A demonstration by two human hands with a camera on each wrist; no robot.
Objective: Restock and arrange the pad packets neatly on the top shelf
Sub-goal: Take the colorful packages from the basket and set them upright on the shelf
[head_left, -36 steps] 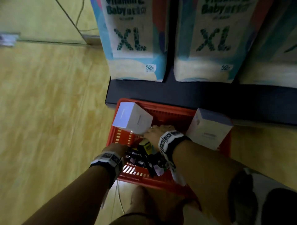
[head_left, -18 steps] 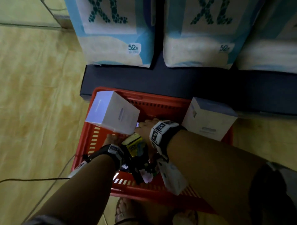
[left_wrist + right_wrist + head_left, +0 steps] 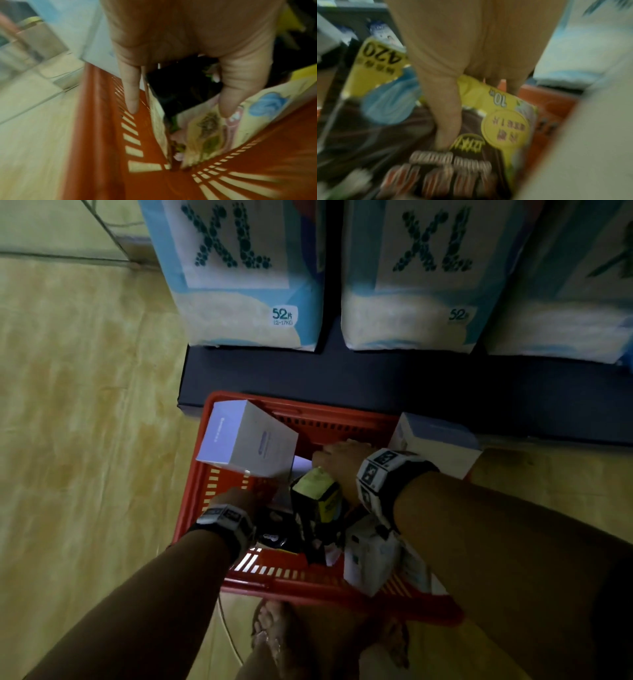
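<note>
Basket: a red slatted basket [image 3: 205,501] stands on the floor, its far rim against the dark shelf base [image 3: 411,378].
Right hand: the right hand [image 3: 339,462] reaches into the far middle of the basket and grasps a yellow-and-black pad packet [image 3: 488,121]; the thumb lies across its printed face, the other fingers go behind it (seen in the right wrist view).
Left hand: the left hand [image 3: 236,499] is low at the basket's near left side; thumb and fingers close on a pale floral packet [image 3: 205,132] that lies in the near left corner (blurred, so the grasp looks loose).
Boxes: a white box [image 3: 246,440] sits tilted at the far left of the basket; a second white box [image 3: 435,443] leans at the far right rim.
Shelf stock: large blue-and-white packs marked XL [image 3: 239,275] stand on the shelf base, beyond the basket.
Floor: yellowish tiles [image 3: 85,440], with a thin cable near the person's foot [image 3: 274,642].
</note>
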